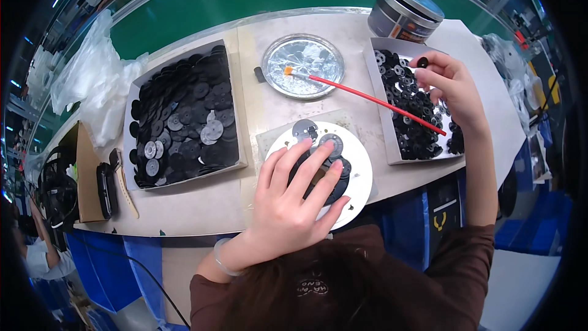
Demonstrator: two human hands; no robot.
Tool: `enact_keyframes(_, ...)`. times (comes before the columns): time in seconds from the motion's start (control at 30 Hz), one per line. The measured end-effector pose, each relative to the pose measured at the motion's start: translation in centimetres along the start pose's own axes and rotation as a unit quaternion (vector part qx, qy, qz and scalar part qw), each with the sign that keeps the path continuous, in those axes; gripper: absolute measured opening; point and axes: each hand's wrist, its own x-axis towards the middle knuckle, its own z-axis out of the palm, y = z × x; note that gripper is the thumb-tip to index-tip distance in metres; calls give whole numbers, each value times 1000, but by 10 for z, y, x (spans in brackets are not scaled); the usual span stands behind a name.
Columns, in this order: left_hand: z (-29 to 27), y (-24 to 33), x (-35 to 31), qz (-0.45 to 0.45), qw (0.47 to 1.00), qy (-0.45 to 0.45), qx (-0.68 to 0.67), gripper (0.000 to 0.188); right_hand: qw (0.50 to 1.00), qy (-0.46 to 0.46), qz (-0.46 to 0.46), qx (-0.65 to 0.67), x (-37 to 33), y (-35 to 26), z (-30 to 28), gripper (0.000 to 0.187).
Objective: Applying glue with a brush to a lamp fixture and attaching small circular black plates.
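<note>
My left hand (291, 202) lies with its fingers spread over a black round assembly (339, 191). Dark grey discs (304, 129) sit at its far side, and my palm hides much of it. A white round plate (361, 178) is underneath. Over to the right, my right hand (450, 83) pinches a small black round part (422, 62) between thumb and fingertips. It hovers above a white box (401, 162) of small black and grey ring-shaped parts (404, 104). A red-handled brush (373, 101) reaches from a round metal lid (303, 91) to this box.
A larger box (244, 129) at left holds many black and grey discs (184, 110). Behind the right box stands a metal can (404, 12). Clear plastic bags (98, 79), a watch-like strap (125, 190) and a cardboard box (89, 178) lie at far left. A small black cylinder (259, 74) sits beside the lid.
</note>
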Motion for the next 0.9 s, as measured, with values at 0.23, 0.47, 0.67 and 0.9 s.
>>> enact_keyframes(0.23, 1, 0, -1, -10, 1000, 4, -2, 36, 950, -280, 106, 88, -14, -26, 50, 21)
enact_keyframes(0.47, 1, 1, -4, -23, 999, 23, 13, 36, 899, -391, 191, -53, 7, -29, 70, 12)
enact_keyframes(0.67, 3, -1, -2, -26, 999, 47, 0, 35, 853, -452, 235, -118, 23, -37, 77, 13)
enact_keyframes(0.9, 6, 1, -6, -21, 997, 74, 20, 34, 847, -448, 261, -117, 21, -34, 81, 22)
